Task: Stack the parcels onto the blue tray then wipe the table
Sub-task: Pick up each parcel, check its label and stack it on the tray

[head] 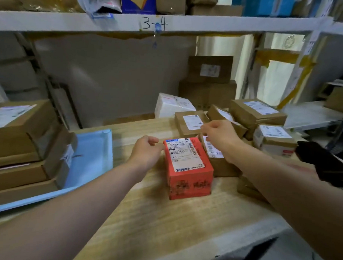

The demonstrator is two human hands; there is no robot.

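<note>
While the red parcel (187,167) stood on the wooden table (163,223), the left hand (146,150) lay just beside its left edge, fingers loosely curled, grasping nothing. Right of the parcel, the right hand (219,137) hovered, released. Left of it sat the blue tray (92,156), stacked with brown boxes (24,144)

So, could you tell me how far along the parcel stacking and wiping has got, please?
Done: several brown boxes already sit stacked on the blue tray. In hand: the left hand touches the red box while the right hand hovers over the parcel behind it; neither grips yet. Left: the cluster of parcels on the table, then wiping.
</note>
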